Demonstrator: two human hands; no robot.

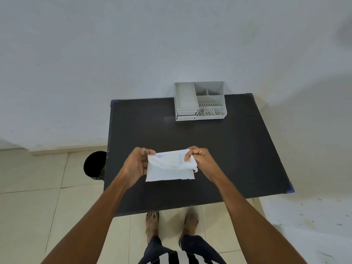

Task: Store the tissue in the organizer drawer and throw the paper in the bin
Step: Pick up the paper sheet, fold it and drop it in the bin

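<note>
Both my hands pinch the paper wrapper [167, 159] by its top corners, left hand [136, 161] and right hand [200, 158], above the table's [238, 149] near edge, so the folded tissue [169, 175] can slide out. Organizer [200, 101] waits at the far edge, bin [95, 164] beside the left edge.

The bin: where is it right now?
In the head view the black bin stands on the floor against the dark table's left edge, beside the left hand.
</note>
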